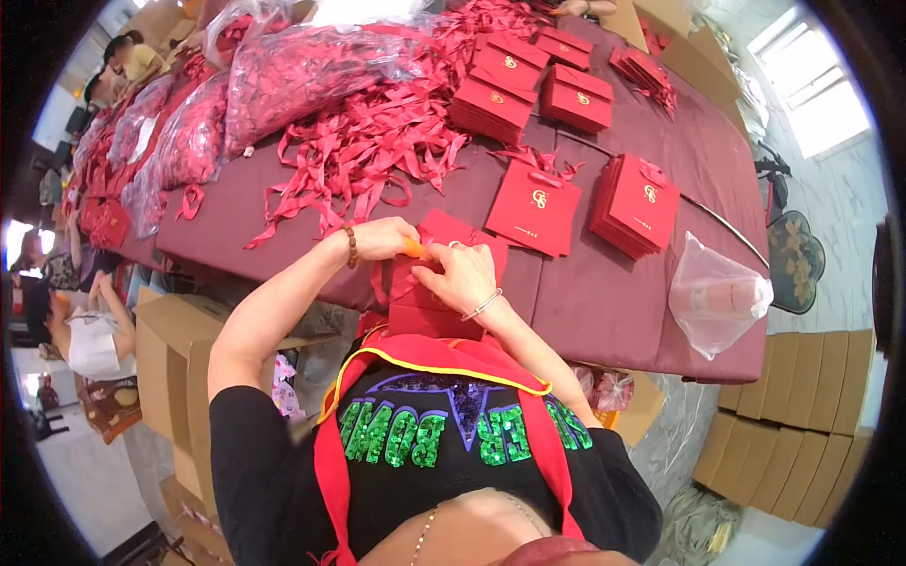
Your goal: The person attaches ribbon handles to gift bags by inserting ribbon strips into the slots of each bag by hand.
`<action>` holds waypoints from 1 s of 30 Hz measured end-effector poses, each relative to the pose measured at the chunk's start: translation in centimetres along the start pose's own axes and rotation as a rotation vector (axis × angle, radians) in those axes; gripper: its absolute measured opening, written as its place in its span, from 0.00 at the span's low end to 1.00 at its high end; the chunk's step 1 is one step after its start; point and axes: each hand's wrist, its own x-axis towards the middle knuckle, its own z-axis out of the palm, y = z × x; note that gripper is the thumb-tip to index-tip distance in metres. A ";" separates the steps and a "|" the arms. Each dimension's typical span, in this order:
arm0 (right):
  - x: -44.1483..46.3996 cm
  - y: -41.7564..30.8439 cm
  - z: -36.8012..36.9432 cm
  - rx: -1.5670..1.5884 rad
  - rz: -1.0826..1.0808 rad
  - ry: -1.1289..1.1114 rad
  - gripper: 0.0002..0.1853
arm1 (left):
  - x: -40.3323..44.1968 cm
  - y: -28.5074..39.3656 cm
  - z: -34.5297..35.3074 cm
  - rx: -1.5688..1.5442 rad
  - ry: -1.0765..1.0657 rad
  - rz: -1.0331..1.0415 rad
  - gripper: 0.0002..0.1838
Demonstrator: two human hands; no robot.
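Observation:
A red paper bag (429, 314) lies at the table's near edge, right against my body. My left hand (382, 240), with a beaded bracelet, has its fingers closed at the bag's upper left part. From the other side my right hand (462, 275), wearing a ring and a bangle, pinches close to the left fingertips. Something orange (413, 247) shows at the left fingertips, perhaps a finger cover. What exactly lies between the fingers, ribbon or bag edge, is hidden. A strip of red ribbon (378, 283) hangs left of the bag.
Loose red ribbons (363, 156) spread over the cloth-covered table (604, 316). Clear plastic sacks (302, 94) stand behind them. Red bags with gold print (634, 208) are stacked right and far. A wrapped roll (722, 297) sits at the right edge. Cardboard boxes (788, 424) stand on the floor.

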 end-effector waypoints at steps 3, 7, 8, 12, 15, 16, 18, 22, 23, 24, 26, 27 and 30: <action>0.1 -0.4 0.1 -0.021 0.025 -0.006 0.15 | -0.3 0.8 -0.8 -0.138 -0.132 -0.231 0.14; -0.1 -0.2 0.5 -0.029 0.020 0.008 0.13 | -0.4 0.1 -0.2 -0.389 -0.098 -0.267 0.15; -0.2 0.0 0.7 -0.021 0.021 0.032 0.13 | -0.2 0.2 -0.4 -0.392 -0.097 -0.271 0.15; -0.7 0.2 0.2 0.037 -0.008 0.069 0.12 | 0.4 0.9 -0.6 -0.372 -0.179 -0.271 0.14; -0.8 0.7 0.4 0.102 -0.017 0.071 0.13 | 0.5 -0.1 -0.3 -0.601 -0.179 -0.263 0.13; -0.7 0.5 0.4 0.101 -0.025 0.071 0.13 | 0.7 -0.6 0.0 -0.600 -0.185 -0.268 0.13; -0.7 0.4 -0.1 -0.054 -0.035 0.020 0.15 | 1.4 -0.9 -0.1 -0.595 -0.197 -0.247 0.12; -1.1 0.3 0.2 -0.021 -0.023 0.076 0.15 | 1.0 0.8 -0.2 -0.541 -0.216 -0.280 0.08; -1.2 0.4 0.2 -0.047 -0.012 0.088 0.15 | 1.0 1.0 -0.3 -0.545 -0.218 -0.287 0.08; -1.4 0.1 -0.4 -0.081 0.018 0.043 0.14 | 0.9 1.5 -0.2 -0.549 -0.222 -0.294 0.08; -1.5 0.2 -1.0 -0.156 -0.029 0.028 0.13 | 0.5 2.3 -0.3 -0.577 -0.238 -0.301 0.07; -1.6 0.3 -0.7 -0.072 -0.049 0.035 0.12 | 0.5 2.3 -0.3 -0.574 -0.249 -0.312 0.07; -1.7 -0.5 -0.2 -0.073 -0.082 0.085 0.11 | 0.8 0.9 -0.6 -0.558 -0.313 -0.324 0.05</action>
